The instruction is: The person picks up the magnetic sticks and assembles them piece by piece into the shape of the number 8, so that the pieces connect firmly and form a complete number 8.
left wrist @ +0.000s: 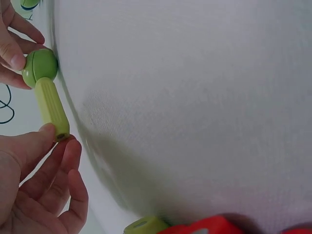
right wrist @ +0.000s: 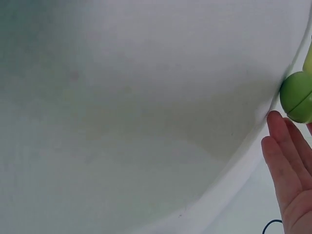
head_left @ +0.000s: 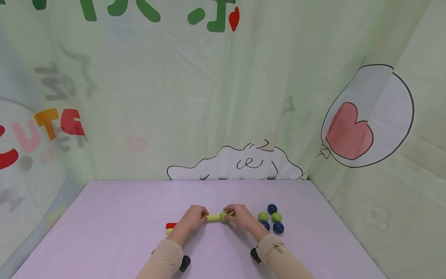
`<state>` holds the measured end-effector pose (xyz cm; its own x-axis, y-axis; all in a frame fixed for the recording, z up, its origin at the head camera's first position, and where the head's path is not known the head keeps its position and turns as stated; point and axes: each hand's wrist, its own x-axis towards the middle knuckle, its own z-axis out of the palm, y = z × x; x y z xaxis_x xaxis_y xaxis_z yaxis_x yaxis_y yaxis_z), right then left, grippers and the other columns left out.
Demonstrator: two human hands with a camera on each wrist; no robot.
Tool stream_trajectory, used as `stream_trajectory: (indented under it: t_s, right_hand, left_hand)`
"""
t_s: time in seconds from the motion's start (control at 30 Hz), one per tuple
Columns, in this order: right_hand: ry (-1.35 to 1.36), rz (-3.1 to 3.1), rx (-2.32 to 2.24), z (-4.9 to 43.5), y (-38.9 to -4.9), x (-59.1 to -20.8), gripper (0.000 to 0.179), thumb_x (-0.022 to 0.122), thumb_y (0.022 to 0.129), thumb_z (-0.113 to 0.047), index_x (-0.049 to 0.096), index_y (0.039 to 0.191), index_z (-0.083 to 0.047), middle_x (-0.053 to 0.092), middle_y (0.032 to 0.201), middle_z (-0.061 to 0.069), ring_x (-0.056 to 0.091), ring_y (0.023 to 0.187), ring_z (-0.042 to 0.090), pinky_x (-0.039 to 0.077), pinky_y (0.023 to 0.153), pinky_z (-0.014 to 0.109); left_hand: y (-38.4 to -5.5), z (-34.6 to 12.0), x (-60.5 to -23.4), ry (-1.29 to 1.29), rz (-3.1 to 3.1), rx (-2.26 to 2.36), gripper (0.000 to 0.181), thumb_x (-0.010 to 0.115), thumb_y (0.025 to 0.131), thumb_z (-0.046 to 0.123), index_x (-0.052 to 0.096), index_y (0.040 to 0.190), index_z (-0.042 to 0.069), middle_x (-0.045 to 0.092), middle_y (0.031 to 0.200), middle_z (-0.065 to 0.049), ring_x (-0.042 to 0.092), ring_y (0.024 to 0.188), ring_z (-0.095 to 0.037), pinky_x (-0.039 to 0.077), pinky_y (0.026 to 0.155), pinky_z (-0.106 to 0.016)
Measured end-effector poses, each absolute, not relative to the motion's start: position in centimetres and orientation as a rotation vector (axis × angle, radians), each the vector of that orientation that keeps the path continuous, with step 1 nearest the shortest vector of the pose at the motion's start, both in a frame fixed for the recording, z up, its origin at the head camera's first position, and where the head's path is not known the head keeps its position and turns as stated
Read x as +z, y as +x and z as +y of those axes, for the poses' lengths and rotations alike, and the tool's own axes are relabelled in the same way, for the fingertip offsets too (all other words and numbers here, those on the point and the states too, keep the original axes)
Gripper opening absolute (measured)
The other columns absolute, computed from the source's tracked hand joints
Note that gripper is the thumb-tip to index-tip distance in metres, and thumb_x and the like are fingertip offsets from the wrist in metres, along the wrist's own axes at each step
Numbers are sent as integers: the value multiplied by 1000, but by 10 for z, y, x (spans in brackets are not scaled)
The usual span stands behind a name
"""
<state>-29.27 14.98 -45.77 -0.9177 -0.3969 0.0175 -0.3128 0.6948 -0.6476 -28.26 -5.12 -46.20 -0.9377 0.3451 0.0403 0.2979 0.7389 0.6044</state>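
Thumb and fingertips of my left hand (head_left: 195, 218) pinch the near end of a ribbed yellow-green rod (left wrist: 51, 106). On the rod's other end sits a green ball (left wrist: 45, 68) with a seam around it. My right hand (head_left: 242, 217) holds that ball between thumb and fingers. In the head view, the rod lies nearly level between the two hands, above the middle of the table. Only part of the ball (right wrist: 297, 96) shows at the right edge of the right wrist view, beside my fingers.
Right of my right hand, green balls (head_left: 277, 217) and dark blue balls (head_left: 278, 228) rest on the lilac table (head_left: 122, 217). A red rod (head_left: 171, 225) and a yellow-green one (head_left: 169, 231) lie by my left forearm, partly hidden. A printed curtain (head_left: 139, 97) stands behind the table.
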Motion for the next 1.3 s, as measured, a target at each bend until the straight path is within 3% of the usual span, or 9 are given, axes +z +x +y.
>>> stream_trajectory:
  t_s: [0.43, 0.77, 1.3]
  right_hand:
    - [-701, 2887, -1058, 175, -282, -441, 25, 64, 85, -9, 62, 106, 5, 64, 102, 18, 62, 86, 26, 50, 75, 37]
    - [-624, 2938, -1079, 194, -276, -431, 24, 64, 84, -7, 63, 105, 4, 64, 103, 17, 63, 87, 25, 49, 78, 39]
    - [-473, 2979, -1050, 230, -276, -433, 25, 65, 83, -6, 63, 106, 3, 63, 105, 16, 60, 92, 27, 49, 79, 38]
  left_hand:
    - [-274, -62, -460, 550, 2908, 921, 10, 62, 82, 7, 65, 89, 0, 52, 72, 0, 46, 67, -14, 43, 63, -29]
    - [-261, -71, -458, 475, 2971, 950, 7, 67, 77, 6, 66, 79, 0, 53, 67, 0, 47, 61, -13, 44, 59, -27]
    - [-236, -74, -458, 161, 3123, 952, 12, 72, 72, 9, 62, 67, 4, 52, 59, 1, 45, 50, -13, 41, 48, -25]
